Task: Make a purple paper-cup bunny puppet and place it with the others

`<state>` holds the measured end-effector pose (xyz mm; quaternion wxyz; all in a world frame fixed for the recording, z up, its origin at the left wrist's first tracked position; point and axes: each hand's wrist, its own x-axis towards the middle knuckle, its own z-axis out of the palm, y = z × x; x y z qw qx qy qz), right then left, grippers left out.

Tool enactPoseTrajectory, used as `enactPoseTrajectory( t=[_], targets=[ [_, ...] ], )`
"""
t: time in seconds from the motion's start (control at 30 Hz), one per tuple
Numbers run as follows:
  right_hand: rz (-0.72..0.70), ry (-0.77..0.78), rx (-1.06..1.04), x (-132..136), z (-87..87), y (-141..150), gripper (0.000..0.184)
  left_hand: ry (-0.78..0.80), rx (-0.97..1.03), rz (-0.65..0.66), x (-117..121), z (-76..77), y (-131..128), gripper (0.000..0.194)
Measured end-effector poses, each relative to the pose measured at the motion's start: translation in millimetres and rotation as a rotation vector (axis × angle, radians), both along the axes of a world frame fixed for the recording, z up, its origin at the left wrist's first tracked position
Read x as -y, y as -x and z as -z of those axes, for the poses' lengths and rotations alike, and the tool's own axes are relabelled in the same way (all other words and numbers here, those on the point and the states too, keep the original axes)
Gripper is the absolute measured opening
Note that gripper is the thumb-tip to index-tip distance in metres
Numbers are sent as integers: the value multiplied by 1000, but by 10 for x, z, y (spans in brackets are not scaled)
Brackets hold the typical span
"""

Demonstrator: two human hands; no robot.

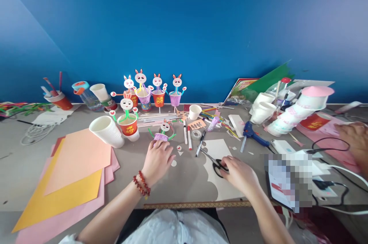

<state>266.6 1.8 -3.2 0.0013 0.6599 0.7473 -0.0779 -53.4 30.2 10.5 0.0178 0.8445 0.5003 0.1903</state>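
My left hand (158, 159), with red beads at the wrist, has its fingers at the near side of a purple paper cup (161, 136). A paper rabbit head (165, 125) and green arms rise from that cup. My right hand (238, 171) is closed at the black handles of a pair of scissors (217, 165), whose blades point away to the left. Under the scissors lies a white paper sheet (214, 182) with scalloped cut edges. Between my hands are a small heart disc (179, 148), a white disc (174, 163) and a black pen (200, 143).
Finished rabbit cups (158, 98) stand at the back. Stacked white cups (106, 131) and coloured paper (77, 159) lie left. A blue glue gun (254, 135), a leaning cup tower (299, 112), power strips with cords (322, 171) and another person's hand (355, 140) are right.
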Motion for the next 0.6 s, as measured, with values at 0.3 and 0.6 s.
enactPoseTrajectory(
  t=[0.3,0.6],
  targets=[
    [42,113,-146,139,-317,-182,9,-22,-94,94,-394,-96,-65,10],
    [121,55,-856,139,-174,-350,32,60,-78,130,-272,-17,175,29]
  ],
)
